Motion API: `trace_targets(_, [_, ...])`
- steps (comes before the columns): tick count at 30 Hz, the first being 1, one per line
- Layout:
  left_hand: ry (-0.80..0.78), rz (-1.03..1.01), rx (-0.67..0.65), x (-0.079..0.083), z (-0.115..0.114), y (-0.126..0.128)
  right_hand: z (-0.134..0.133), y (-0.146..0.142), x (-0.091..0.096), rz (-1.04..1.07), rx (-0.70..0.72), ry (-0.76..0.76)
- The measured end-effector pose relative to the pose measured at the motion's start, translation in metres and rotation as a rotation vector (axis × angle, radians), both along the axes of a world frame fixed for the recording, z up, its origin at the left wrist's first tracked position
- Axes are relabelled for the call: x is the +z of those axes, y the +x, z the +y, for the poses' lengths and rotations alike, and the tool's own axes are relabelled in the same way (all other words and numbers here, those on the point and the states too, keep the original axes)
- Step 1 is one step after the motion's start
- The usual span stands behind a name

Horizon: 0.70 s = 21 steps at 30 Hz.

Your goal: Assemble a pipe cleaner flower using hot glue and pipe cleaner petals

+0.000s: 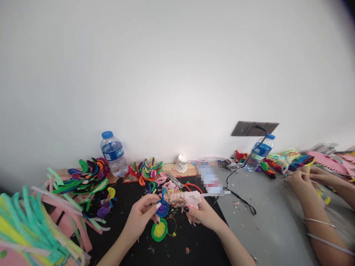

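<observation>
Blue disc (163,210): lower centre of frame, pinched in left grip (144,210)
Glue gun (193,198): clasped in right grip (203,213), long axis sideways, front end leftward beside blue disc
Green-rimmed disc (159,230): just below, nearer left grip

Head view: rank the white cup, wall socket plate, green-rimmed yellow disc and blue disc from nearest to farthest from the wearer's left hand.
1. Blue disc: held in the left hand.
2. Green-rimmed yellow disc: just below the blue one in view.
3. White cup: ahead and right, near the wall.
4. Wall socket plate: far right, on the wall.
</observation>
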State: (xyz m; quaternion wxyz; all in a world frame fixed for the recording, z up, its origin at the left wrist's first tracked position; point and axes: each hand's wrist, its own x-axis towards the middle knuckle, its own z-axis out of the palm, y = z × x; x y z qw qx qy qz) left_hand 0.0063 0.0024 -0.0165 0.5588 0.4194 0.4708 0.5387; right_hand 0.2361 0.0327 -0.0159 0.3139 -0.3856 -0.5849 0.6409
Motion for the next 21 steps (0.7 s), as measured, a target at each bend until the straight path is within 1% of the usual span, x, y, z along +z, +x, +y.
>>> trace_targets(6, [-0.001, -0.013, -0.001, 0.0019, 0.0000, 0.0009, -0.0005, 0.0002, 0.0019, -0.003, -0.001, 0.010])
trace_targets(13, [-0.008, 0.038, -0.002, 0.0018, -0.0005, 0.0005, -0.0017, -0.0013, 0.0058, -0.015, -0.004, 0.014])
trace_targets(21, [0.006, -0.007, -0.006, 0.0002, -0.0010, 0.0002, -0.0011, 0.0000, 0.0034, -0.021, 0.002, 0.020])
